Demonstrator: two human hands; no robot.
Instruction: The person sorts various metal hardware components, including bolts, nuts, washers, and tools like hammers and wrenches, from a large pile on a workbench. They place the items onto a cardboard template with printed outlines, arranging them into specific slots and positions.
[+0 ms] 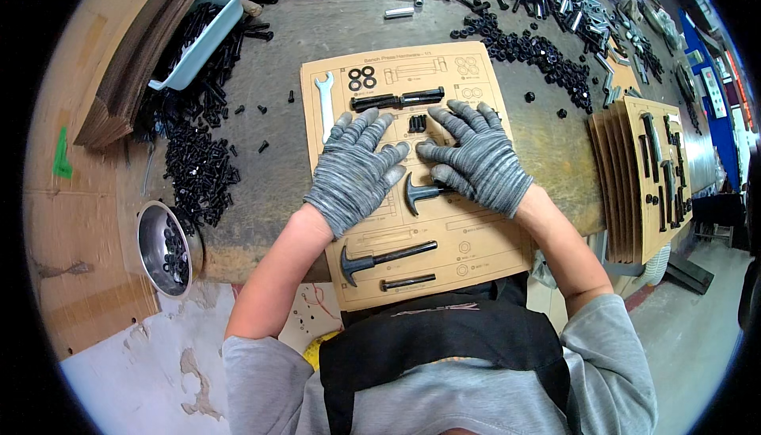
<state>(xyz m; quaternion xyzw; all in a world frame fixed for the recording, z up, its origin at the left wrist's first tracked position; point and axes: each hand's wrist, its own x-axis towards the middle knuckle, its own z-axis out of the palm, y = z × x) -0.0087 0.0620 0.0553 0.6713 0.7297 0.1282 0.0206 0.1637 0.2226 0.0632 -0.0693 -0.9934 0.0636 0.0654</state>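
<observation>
A cardboard sheet (428,229) printed with part outlines lies before me. My left hand (353,165), in a grey striped glove, rests on its left half with fingers stretched out, just below a silver open-end wrench (326,106). On the right half lies my right hand (479,158), fingers spread, partly covering a black T-handled pin (414,194). Between the fingertips sit several short black screws (418,124). Above them are long black bolts (396,99) and several black washers (362,78). Lower on the sheet are another T-handled pin (387,257) and a bolt (408,282).
Piles of black screws (198,173) and nuts (539,59) cover parts of the table. To the left stand a steel bowl (162,249), a pale blue bin (210,39) and stacked cardboard (135,62). Filled cardboard sheets (662,173) are stacked at the right edge.
</observation>
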